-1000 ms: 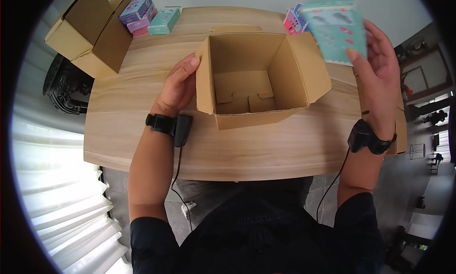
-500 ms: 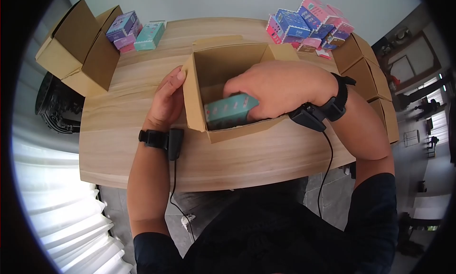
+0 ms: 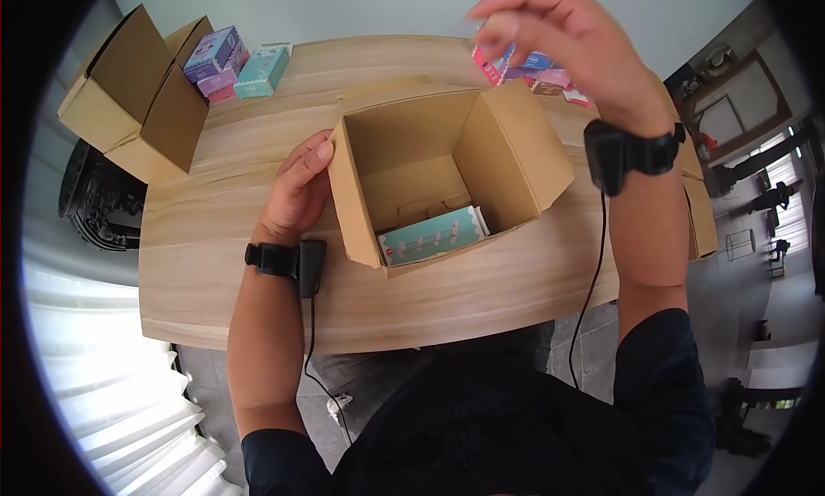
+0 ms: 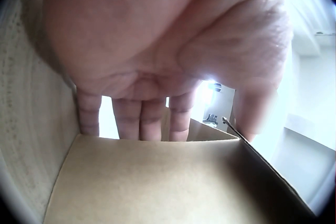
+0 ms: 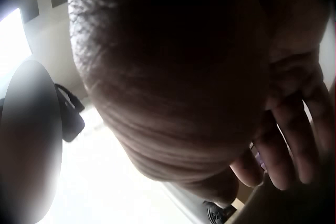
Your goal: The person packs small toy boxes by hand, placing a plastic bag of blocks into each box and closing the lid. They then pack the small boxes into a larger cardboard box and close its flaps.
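An uncovered cardboard box (image 3: 421,161) stands mid-table with its flaps folded out. Inside it, along the near wall, lies a teal patterned package (image 3: 436,236). My left hand (image 3: 301,186) holds the box's left flap, thumb on one face and fingers behind; the left wrist view shows the fingers (image 4: 140,121) against the cardboard (image 4: 152,176). Raised over the far right of the table, my right hand (image 3: 563,45) holds nothing, its fingers loosely bent. In the right wrist view the palm (image 5: 184,87) is dark, with the fingers hanging apart.
Behind the right hand are several pink and blue packages (image 3: 528,64), partly hidden. At the far left stand a larger cardboard box (image 3: 142,92), purple and pink packages (image 3: 213,56) and a teal one (image 3: 263,71). More cardboard (image 3: 700,217) is at the right edge.
My right hand brought the teal package into the box, let go of it and moved up and out to the far right. My left hand stays on the flap.
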Demonstrator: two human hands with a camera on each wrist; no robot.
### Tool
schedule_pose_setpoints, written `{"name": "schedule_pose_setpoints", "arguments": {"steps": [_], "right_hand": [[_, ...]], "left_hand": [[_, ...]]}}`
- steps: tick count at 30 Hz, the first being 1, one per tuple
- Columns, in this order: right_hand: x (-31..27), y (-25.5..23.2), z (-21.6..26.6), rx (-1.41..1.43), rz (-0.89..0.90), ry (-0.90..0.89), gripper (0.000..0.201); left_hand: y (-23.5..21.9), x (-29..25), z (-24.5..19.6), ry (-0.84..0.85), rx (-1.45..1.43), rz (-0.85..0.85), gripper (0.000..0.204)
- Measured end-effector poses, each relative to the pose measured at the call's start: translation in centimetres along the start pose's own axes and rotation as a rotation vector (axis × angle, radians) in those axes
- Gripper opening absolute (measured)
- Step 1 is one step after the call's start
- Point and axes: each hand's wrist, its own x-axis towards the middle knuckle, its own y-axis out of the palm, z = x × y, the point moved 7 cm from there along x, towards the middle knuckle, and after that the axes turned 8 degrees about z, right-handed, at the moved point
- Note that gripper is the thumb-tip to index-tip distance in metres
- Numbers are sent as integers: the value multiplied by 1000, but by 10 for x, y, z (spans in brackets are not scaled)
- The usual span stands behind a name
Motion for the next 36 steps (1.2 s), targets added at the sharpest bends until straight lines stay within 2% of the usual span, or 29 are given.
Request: {"name": "schedule_pose_setpoints", "arguments": {"steps": [1, 3, 5, 8, 14, 17, 21, 24, 27, 30, 33, 36], "right_hand": [[0, -30, -15, 0, -156, 49, 31], [9, -64, -88, -317, -316, 254, 39], [7, -56, -127, -909, -332, 249, 50], [1, -30, -158, -1249, -284, 242, 57], [-3, -18, -155, -1312, -277, 239, 41], [-6, -21, -151, -1335, -274, 237, 47], [-16, -48, -126, -1245, -453, 237, 44], [-29, -71, -81, -892, -578, 326, 46], [-38, -85, -45, -281, -491, 22, 48], [-39, -39, 21, -102, -214, -2, 48], [-40, 12, 39, -290, 118, -12, 47], [-27, 64, 50, -661, 156, -271, 39]], "left_hand": [[0, 1, 0, 0, 1, 9, 55], [3, 0, -1, 3, 4, -9, 55], [3, 1, -2, 3, 5, -18, 55], [2, 1, 0, 0, 1, -16, 56], [2, 0, -2, -4, 17, -21, 56], [5, 0, -3, -7, 19, -24, 56], [4, 0, -2, -20, 16, -23, 55], [4, 1, -2, -14, 23, -17, 53], [2, 2, -1, -9, 34, -9, 51], [3, 1, -2, -15, 38, 1, 51], [5, 2, -3, -16, 36, -1, 52], [4, 0, -2, -4, 31, -11, 53]]}}
